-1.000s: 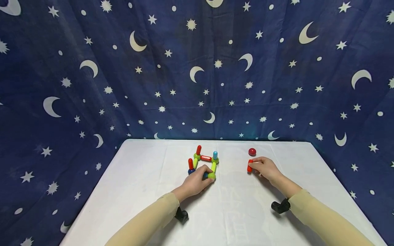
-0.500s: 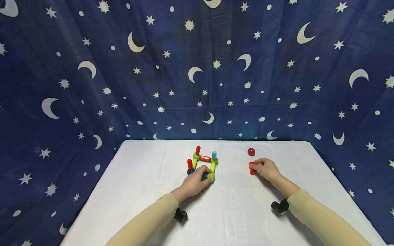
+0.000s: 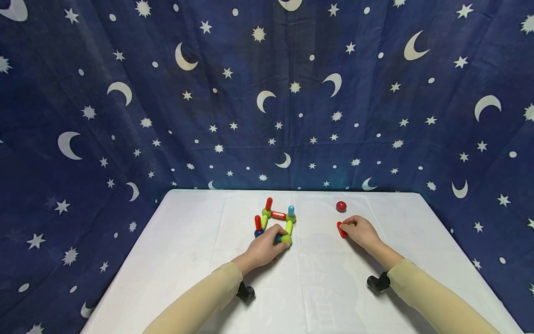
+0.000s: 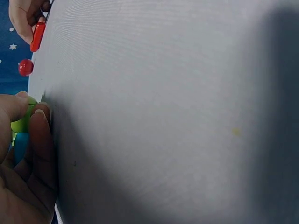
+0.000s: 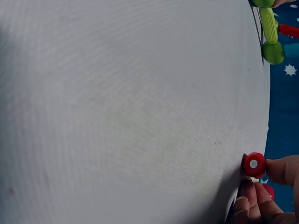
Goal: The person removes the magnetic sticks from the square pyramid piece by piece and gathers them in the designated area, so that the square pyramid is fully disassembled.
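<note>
A square frame of magnetic rods and balls lies on the white table, with two red rods (image 3: 257,222) and a light blue rod (image 3: 291,211) standing up from its corners. My left hand (image 3: 263,247) grips the near side, its fingers and thumb around the green ball (image 3: 286,239) at the near right corner; in the left wrist view a blue rod (image 4: 20,147) shows beside that ball. To the right, my right hand (image 3: 364,232) pinches a loose red magnetic rod (image 3: 341,229). The right wrist view shows this red rod (image 5: 254,164) end-on, with a pale round spot.
A dark red ball (image 3: 341,206) lies just behind the right hand, near the table's back edge. The white-covered table (image 3: 308,287) meets a dark blue curtain (image 3: 233,102) with moons and stars. Each wrist bears a black camera mount (image 3: 378,281).
The red rod in my right hand has turned, its far end now leaning left, and has shifted slightly right. My left hand stays on the frame.
</note>
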`<state>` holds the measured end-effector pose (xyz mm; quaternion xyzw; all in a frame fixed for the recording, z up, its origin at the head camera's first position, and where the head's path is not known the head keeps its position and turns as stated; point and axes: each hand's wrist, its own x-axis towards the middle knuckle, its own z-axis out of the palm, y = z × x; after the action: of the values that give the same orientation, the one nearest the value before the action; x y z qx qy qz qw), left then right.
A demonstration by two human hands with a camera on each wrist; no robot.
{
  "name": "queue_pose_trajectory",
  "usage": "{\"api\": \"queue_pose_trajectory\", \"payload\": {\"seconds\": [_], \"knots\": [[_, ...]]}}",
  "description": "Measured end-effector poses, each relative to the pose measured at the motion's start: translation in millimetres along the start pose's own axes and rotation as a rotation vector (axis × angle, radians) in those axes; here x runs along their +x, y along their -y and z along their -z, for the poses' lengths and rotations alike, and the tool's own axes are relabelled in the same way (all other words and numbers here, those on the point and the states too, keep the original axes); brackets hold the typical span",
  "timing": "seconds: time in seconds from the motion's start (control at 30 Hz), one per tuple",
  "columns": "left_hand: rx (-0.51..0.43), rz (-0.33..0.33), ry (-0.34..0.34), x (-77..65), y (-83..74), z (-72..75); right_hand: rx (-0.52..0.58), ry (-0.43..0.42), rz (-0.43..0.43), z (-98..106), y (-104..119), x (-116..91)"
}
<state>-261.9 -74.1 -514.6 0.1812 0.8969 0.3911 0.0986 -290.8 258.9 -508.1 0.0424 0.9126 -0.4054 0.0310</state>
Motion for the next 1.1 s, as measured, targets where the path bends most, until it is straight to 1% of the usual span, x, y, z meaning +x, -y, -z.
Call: {"api": "queue_pose_trajectory", "payload": {"seconds": [0.23, 0.57, 0.73, 0.83, 0.93, 1.03, 1.1], "knots": [[-0.002, 0.006, 0.004, 0.3, -0.2, 0.1, -0.020, -0.011, -0.013, -1, 0, -1], [-0.002, 0.000, 0.005, 1.0, 0.9, -0.6, -0.010, -0.013, -0.037, 0, 3, -2], [0.004, -0.011, 0.003, 1.5, 1.4, -0.9, 0.039, -0.026, -0.081, 2, 3, -2], [0.028, -0.016, 0.002, 1.9, 1.5, -0.6, 0.086, -0.044, -0.101, 3, 4, -1], [0.051, -0.020, 0.005, 1.8, 1.2, 0.6, 0.145, -0.067, -0.070, 3, 8, -1], [0.045, -0.013, 0.027, 0.8, 1.2, 2.8, 0.195, -0.081, 0.007, 0, 17, -1], [0.029, -0.015, 0.049, -0.1, 1.0, 5.0, 0.215, -0.071, 0.072, -4, 25, -2]]}}
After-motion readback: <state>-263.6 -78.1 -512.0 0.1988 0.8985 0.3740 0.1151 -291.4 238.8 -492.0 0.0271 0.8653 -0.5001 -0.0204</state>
